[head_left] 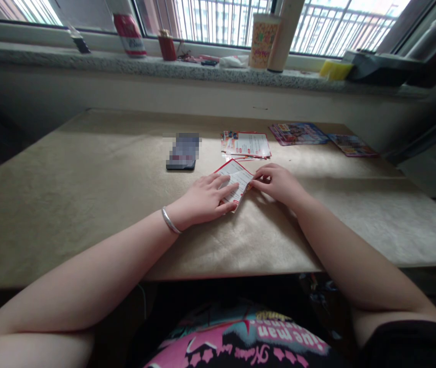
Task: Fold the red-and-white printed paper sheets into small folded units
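A small printed paper sheet (244, 175), white with a red edge, lies turned at an angle on the table in front of me. My left hand (212, 197) rests on it with fingers spread flat, pressing its left side. Thumb and fingers of my right hand (275, 183) pinch the sheet's right corner, which looks lifted or bent. Just beyond is a loose stack of similar printed papers (254, 144). A phone (183, 152), its screen blurred out, lies to the left of the stack.
Colourful leaflets (298, 133) lie at the table's back right, with another pile (351, 145) beside them. On the windowsill (210, 74) stand a red can (130, 36), a red holder (167, 47), a patterned paper cup (264, 42) and a yellow object (336, 70). The table's front edge (218, 276) is near my body.
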